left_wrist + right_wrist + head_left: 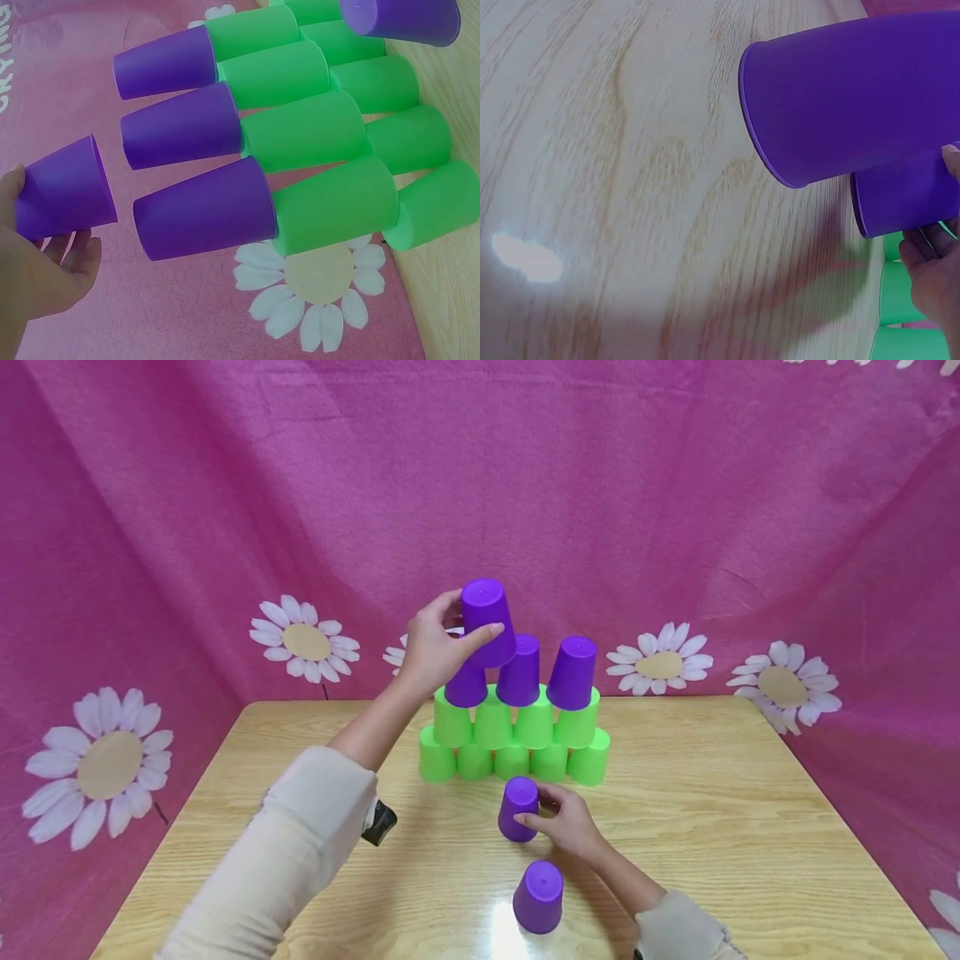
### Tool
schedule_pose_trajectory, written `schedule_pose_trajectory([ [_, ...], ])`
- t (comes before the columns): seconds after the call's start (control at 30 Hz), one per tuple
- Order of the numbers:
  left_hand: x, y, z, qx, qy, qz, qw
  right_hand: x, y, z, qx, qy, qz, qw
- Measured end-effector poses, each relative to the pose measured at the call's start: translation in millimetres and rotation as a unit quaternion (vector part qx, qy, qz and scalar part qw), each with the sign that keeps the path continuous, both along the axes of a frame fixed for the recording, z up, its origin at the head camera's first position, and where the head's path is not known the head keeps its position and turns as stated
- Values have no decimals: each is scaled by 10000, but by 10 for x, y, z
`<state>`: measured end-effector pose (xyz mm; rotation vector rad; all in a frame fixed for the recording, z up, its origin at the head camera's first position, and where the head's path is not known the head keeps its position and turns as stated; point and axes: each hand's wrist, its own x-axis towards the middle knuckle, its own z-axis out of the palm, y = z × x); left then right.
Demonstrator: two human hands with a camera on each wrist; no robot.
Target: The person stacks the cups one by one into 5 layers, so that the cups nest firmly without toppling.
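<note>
My left hand (435,647) grips an upside-down purple cup (487,618) by its side, held above the stack's top row; the left wrist view shows that cup (64,191) apart from the others. Three purple cups (572,672) stand inverted on a row of green cups (492,720), which rests on a lower row of several green cups (512,762). In front of the stack, my right hand (572,823) holds another inverted purple cup (519,810) between thumb and fingers. Nearer me, one more purple cup (538,897) stands upside down on the table.
The wooden table (712,843) extends to both sides of the stack. Behind it hangs a pink cloth (525,485) with white daisies. A black object (379,823) shows at the left cuff.
</note>
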<state>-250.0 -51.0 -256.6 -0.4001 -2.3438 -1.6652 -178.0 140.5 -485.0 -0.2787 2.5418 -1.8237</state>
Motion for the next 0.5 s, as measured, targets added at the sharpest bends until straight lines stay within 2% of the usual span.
schedule_pose_trajectory([
  [0.3, -52, 3, -28, -106, -25, 50, 9999, 15, 58, 63, 71, 84, 20, 9999],
  [0.5, -63, 22, -6, -135, -14, 92, 9999, 19, 109, 123, 78, 205, 24, 9998],
])
